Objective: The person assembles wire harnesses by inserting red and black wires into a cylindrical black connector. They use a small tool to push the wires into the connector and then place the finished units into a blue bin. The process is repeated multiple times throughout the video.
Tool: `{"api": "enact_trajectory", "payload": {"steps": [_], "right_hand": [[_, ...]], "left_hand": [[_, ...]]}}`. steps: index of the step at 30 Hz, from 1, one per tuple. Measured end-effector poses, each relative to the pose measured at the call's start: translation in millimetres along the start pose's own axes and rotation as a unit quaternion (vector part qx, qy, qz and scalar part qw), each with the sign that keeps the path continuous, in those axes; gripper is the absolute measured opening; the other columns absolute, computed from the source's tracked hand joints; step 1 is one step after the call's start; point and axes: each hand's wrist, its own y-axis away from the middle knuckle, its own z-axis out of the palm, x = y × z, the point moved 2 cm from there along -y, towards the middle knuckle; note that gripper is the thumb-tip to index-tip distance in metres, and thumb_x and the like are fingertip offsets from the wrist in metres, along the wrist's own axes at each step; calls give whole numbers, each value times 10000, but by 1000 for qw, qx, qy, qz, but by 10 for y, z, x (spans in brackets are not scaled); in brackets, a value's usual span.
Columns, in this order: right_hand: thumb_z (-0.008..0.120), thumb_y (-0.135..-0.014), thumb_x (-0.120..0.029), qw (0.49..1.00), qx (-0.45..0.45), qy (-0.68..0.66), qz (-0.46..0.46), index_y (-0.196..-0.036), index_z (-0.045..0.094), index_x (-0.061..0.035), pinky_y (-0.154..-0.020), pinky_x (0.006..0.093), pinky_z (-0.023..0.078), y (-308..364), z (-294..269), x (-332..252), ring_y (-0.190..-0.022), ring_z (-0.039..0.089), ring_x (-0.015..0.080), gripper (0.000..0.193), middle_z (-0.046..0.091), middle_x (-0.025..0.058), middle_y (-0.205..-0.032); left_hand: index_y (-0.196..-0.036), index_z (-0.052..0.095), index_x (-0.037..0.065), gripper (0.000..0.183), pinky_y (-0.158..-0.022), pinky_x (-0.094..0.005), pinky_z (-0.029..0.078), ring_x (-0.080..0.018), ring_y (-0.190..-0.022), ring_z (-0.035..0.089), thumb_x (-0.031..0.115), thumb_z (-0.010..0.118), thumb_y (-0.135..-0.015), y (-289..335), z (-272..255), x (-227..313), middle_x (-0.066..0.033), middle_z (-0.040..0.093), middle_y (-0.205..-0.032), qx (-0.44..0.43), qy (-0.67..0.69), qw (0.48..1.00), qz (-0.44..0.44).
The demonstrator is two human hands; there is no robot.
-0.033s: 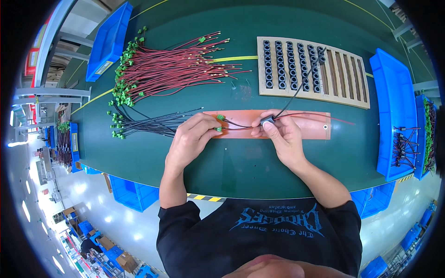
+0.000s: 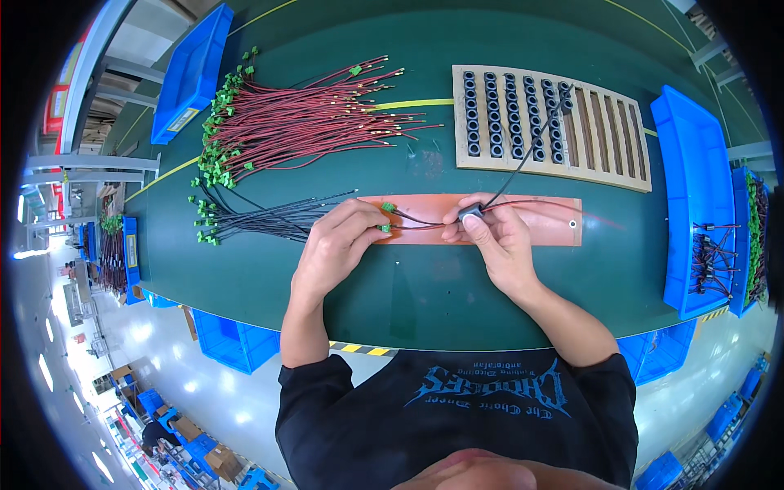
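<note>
My left hand [image 2: 333,243] is closed, its thumb and fingertips pinching a small green connector [image 2: 385,229]. Just above those fingertips sits another green connector [image 2: 389,207], with a black wire [image 2: 420,219] running from it. Closed around a short black cylindrical core [image 2: 470,212] is my right hand [image 2: 500,245], the thumb pressed on its side. A red wire and the black wire lead into the core from the left. Beyond it, the black wire's tail [image 2: 523,159] rises over the wooden rack, and the red wire's tail [image 2: 563,203] stretches right. Fingers partly hide the core.
Under my hands lies an orange mat [image 2: 551,224]. Red wires [image 2: 310,118] and black wires [image 2: 278,219] with green connectors lie left. A slotted wooden rack [image 2: 551,167] holds several black cores. Blue bins stand at the left [image 2: 192,69] and right [image 2: 682,204].
The red wire's free tail has shifted slightly toward me and looks blurred. Both hands stay in the same place with the same grip.
</note>
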Motion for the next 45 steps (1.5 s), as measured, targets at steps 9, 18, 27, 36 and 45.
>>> {"api": "enact_trajectory", "payload": {"steps": [9,18,27,36,45], "right_hand": [[582,-1080,-127,1000,-2,10,-6,-1286,537,-14,-920,345,590,-10,-6,12,-1005,699,183,239,687,124,-1143],[582,-1080,-130,999,-21,30,8,-1276,542,-11,-856,313,572,-24,3,15,-982,699,172,232,697,133,-1170],[544,-1095,-120,996,-61,56,32,-1267,552,-25,-783,273,539,-127,54,3,-933,685,142,197,709,146,-1214],[589,-1085,-160,998,-4,55,42,-1240,590,-6,-758,261,557,-215,-42,24,-852,670,97,218,715,60,-994],[610,-1066,-137,933,16,344,-108,-1231,614,9,-778,295,578,-176,-58,35,-863,706,120,220,741,86,-971]], "left_hand": [[-945,718,-15,193,-800,-382,573,-307,-971,702,-62,777,-767,2,8,-14,-126,716,-1126,-6,-35,999,-18],[-933,743,-34,185,-905,-388,568,-296,-1056,697,-41,780,-751,-13,106,-98,-104,746,-1159,-23,-50,998,4],[-926,785,-18,191,-823,-357,590,-263,-963,723,-39,809,-738,12,110,-173,-115,766,-1073,-15,-10,1000,-15],[-963,782,-7,218,-800,-360,589,-266,-952,729,-20,811,-748,-13,79,-187,-113,762,-1100,-32,19,999,-40],[-1317,695,108,485,-820,-332,510,-177,-965,625,219,675,-846,-467,180,901,-63,670,-1361,-58,-407,820,398]]}}
